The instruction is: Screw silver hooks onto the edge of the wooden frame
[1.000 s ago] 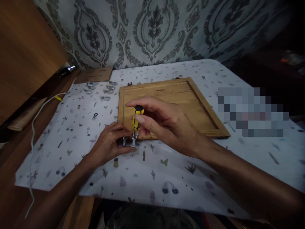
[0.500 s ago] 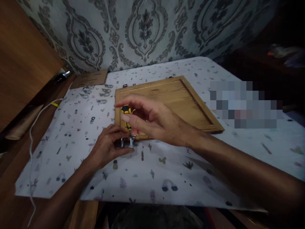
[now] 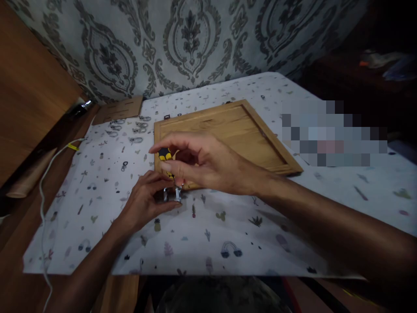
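My right hand [image 3: 203,163] is curled round a yellow-and-black screwdriver [image 3: 164,154], with the thumb against the near side of its handle and the forefinger arched over the top. The tool points down at a shiny metal hinge [image 3: 177,194] on the near left corner of a wooden cabinet door [image 3: 224,130]. The screwdriver's tip is hard to make out. From the left, my left hand [image 3: 146,195] pinches the hinge between thumb and fingers. The door lies flat on the table, its recessed face up.
Several similar metal hinges [image 3: 136,140] lie left of the door, near a piece of cardboard [image 3: 119,111]. A white cable [image 3: 44,204] hangs along the table's left edge. Behind the table [image 3: 208,234] rises a patterned wall [image 3: 192,39]. A blurred patch covers something on the right.
The camera view has shifted slightly. My right hand's fingers sit a little differently over the screwdriver handle, hiding more of it. My left hand keeps its hold on the hinge.
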Demonstrator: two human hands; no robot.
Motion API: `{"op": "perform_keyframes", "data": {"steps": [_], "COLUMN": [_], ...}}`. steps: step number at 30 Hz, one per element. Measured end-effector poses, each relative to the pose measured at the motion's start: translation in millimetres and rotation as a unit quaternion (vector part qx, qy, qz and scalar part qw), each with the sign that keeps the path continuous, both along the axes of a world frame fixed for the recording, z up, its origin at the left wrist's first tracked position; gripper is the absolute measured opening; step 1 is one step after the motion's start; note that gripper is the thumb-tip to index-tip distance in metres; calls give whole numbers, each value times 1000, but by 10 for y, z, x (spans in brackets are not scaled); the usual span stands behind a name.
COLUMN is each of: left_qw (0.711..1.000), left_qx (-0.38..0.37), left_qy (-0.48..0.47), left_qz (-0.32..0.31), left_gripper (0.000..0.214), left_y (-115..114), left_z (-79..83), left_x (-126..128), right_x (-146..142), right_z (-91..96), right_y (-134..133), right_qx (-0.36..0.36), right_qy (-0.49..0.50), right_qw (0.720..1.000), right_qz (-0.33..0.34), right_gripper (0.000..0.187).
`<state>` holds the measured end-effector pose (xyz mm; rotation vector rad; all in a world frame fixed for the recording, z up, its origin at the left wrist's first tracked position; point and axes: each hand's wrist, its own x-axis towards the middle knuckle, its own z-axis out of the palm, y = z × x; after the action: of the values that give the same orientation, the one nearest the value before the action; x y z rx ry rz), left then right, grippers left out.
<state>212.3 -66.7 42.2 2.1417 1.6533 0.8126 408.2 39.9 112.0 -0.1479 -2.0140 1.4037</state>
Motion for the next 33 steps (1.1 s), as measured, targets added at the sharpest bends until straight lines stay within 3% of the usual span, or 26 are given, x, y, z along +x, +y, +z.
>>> {"op": "perform_keyframes", "data": {"steps": [5, 9, 14, 22, 33], "left_qw": [1000, 1000, 1000, 1000, 1000], "left_qx": [6, 1, -13, -2, 5], "left_qy": [-2, 10, 14, 14, 13], "left_qz": [-7, -5, 3, 3, 4], "left_gripper": [34, 35, 38, 36, 35], "left_y": [0, -5, -11, -18, -13], "left_z": [-15, -29, -27, -38, -59], "left_x": [2, -21, -29, -27, -34], "right_x": [-5, 1, 1, -31, -20], "right_z": [-36, -44, -43, -107, -116], "right_y": [-3, 5, 32, 55, 14], "right_qx": [9, 1, 41, 66, 62], "right_qy": [14, 28, 57, 42, 19], "right_qw": [1000, 999, 992, 995, 995], "right_qz": [7, -38, -101, -66, -79], "right_gripper": [7, 15, 15, 15, 11]}}
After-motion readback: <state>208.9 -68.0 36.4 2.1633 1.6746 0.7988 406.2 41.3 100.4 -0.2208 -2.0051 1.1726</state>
